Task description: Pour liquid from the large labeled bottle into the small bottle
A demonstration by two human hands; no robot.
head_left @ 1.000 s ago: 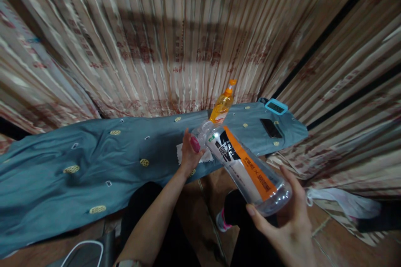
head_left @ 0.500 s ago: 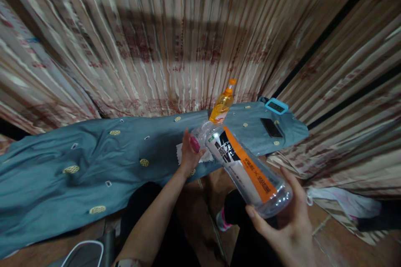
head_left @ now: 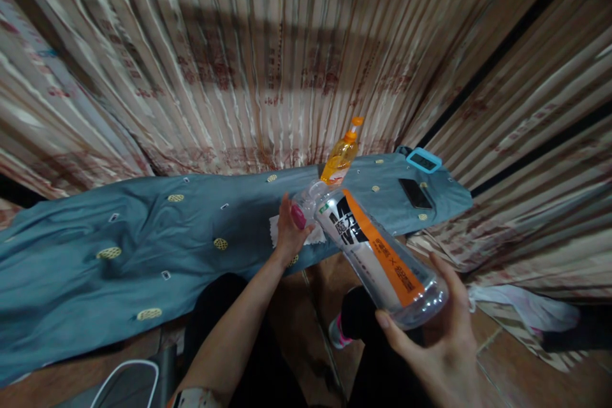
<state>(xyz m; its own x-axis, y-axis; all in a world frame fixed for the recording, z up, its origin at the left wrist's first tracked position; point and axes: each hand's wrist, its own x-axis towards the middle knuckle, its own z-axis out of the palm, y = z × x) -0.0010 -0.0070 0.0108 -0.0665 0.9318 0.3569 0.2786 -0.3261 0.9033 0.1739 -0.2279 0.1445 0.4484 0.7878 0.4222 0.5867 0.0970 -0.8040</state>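
Observation:
A large clear plastic bottle (head_left: pixel 375 252) with an orange, white and black label lies tilted in the air, its base toward me. My right hand (head_left: pixel 442 347) is closed around that base, thumb below and fingers above. Closed around a small clear plastic container with a pink patch (head_left: pixel 298 217) is my left hand (head_left: pixel 291 236). The bottle's neck end meets or overlaps this container; whether they touch I cannot tell. Under my left hand lies a white cloth or tissue (head_left: pixel 315 236). Behind them an orange-capped pump bottle (head_left: pixel 340 156) of amber liquid stands on the blue cloth.
A long surface under a blue patterned cloth (head_left: pixel 201 223) runs across the view. At its right end are a dark phone (head_left: pixel 415 194) and a blue-framed device (head_left: pixel 424 160). Pleated curtains (head_left: pixel 268 64) hang close behind. White fabric (head_left: pixel 526 312) lies on the tiled floor at right.
Almost nothing differs. The view has shifted slightly; both hands keep their holds, and the large bottle stays tilted against the small container.

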